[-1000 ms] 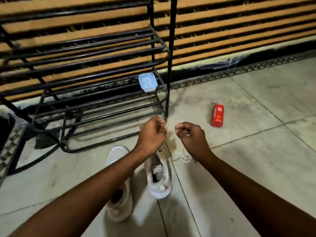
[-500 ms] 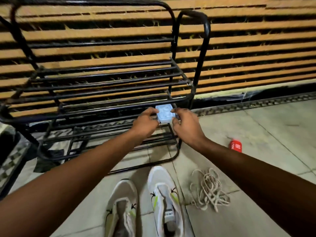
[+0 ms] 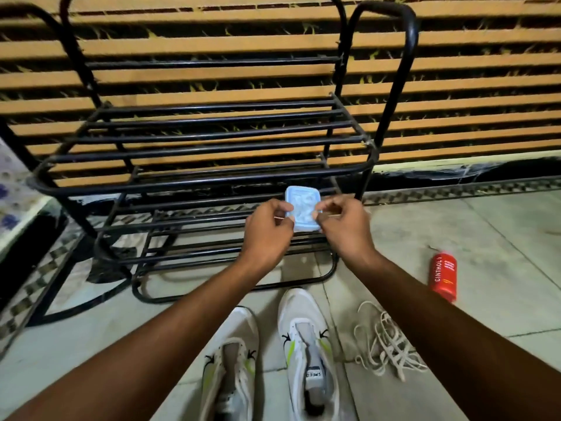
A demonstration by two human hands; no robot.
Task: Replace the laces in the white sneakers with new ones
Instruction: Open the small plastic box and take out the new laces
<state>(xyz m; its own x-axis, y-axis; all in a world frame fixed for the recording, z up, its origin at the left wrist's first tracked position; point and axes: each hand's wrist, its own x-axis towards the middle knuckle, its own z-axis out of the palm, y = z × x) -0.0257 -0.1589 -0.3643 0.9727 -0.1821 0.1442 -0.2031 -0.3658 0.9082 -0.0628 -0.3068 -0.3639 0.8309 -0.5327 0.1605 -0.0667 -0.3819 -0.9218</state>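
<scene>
Two white sneakers without laces stand side by side on the floor, the left sneaker (image 3: 230,360) and the right sneaker (image 3: 306,344), toes pointing away from me. A loose heap of pale old laces (image 3: 385,344) lies on the tiles to their right. Both hands are raised in front of the shoe rack and grip a small light-blue plastic box (image 3: 300,205) with a see-through lid. My left hand (image 3: 270,226) pinches its left edge, my right hand (image 3: 343,226) pinches its right edge. What the box contains is blurred.
A black metal shoe rack (image 3: 212,147) stands straight ahead against a slatted orange wall. A red Cinthol bottle (image 3: 443,276) lies on the tiles at the right. A patterned mat edge (image 3: 36,278) runs along the left.
My hands went from the laces above the sneakers up to the blue box on the rack and now hold it lifted toward me. The view has tilted up.
</scene>
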